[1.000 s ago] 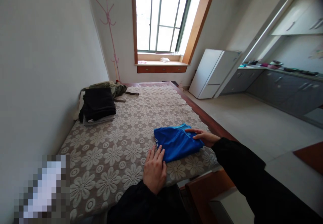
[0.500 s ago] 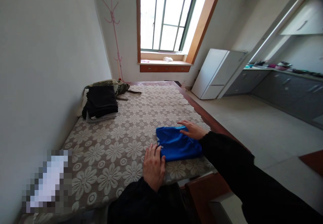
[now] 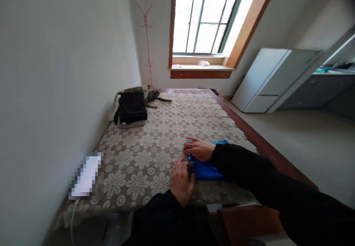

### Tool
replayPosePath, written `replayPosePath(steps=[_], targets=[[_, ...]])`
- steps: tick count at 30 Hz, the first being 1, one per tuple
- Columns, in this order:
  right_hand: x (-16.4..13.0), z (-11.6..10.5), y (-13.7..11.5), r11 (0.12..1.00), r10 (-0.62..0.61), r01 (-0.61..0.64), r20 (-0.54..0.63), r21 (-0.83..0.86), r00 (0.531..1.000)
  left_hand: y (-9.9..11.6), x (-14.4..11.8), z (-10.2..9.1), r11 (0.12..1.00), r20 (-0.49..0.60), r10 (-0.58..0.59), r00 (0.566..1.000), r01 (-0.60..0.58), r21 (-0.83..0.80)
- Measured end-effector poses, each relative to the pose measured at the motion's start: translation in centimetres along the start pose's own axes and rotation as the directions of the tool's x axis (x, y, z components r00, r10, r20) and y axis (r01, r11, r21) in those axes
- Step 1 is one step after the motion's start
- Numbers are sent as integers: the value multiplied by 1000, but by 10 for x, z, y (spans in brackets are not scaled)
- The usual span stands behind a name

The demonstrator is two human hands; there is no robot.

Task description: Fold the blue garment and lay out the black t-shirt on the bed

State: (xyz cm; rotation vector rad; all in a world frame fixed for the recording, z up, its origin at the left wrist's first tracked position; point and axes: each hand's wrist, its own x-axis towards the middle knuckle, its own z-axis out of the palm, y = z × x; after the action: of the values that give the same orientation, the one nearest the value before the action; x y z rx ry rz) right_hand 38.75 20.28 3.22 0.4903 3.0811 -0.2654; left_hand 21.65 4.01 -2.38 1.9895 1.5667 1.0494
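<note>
I've brought my right grip (image 3: 200,150) leftward over the folded blue garment (image 3: 207,170), and it now lies flat, unclasped, on its left end, just beyond my left grip (image 3: 181,182), likewise unclenched at the near corner; the garment extends right from both on the flowered cover (image 3: 136,183), so I judge that left edge is being worked

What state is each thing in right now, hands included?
Blue garment: folded, partly covered.
Right hand: laid over the garment's far left corner.
Left hand: open, at the garment's left edge.
Flowered cover: spread out.
Black clothes: folded, stacked.
Fridge: doors shut.
Drawers: shut.
Coat rack: upright.
</note>
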Motion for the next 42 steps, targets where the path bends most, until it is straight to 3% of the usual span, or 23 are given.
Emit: replayPosePath(steps=[5, 8, 10, 14, 18, 22, 25, 26, 28, 34, 36, 38, 42], targets=[[5, 5, 21, 997, 35, -36, -22, -64, 999, 1, -2, 1, 998, -32, -53, 998, 54, 42], [6, 0, 49, 977, 199, -200, -24, -70, 980, 3, -2, -1, 997, -29, -61, 998, 62, 41], [6, -6, 71, 935, 346, -346, -23, -77, 938, 3, -1, -3, 998, -19, -58, 998, 58, 29], [1, -21, 123, 791, 598, -603, -77, -108, 798, 0, -1, -2, 999, 10, -35, 999, 35, 33], [-10, -30, 165, 578, 789, -810, -187, -97, 585, -3, 0, 0, 998, 24, -32, 999, 31, 45], [-22, -30, 181, 415, 870, -909, -280, -33, 407, -3, 1, 0, 998, 19, -24, 1000, 23, 57], [-28, -28, 177, 360, 889, -932, -314, 35, 332, -3, 2, -1, 998, 24, -16, 1000, 15, 57], [-30, -25, 173, 365, 889, -929, -319, 57, 329, -3, 2, -1, 998, 30, -15, 999, 13, 55], [-31, -17, 158, 410, 877, -908, -313, 87, 366, -3, 2, -2, 998, 40, -13, 999, 11, 55], [-26, 31, 78, 608, 782, -792, -217, 57, 585, -2, 4, -2, 997, 62, 8, 998, -13, 79], [-21, 45, 56, 611, 777, -791, -209, 24, 594, -2, 4, -1, 996, 60, 14, 998, -19, 87], [-15, 51, 42, 585, 791, -811, -223, 2, 570, -2, 4, -1, 996, 58, 19, 998, -24, 88], [-7, 52, 38, 555, 797, -830, -252, -52, 548, -2, 4, -1, 997, 54, 27, 998, -31, 76]])
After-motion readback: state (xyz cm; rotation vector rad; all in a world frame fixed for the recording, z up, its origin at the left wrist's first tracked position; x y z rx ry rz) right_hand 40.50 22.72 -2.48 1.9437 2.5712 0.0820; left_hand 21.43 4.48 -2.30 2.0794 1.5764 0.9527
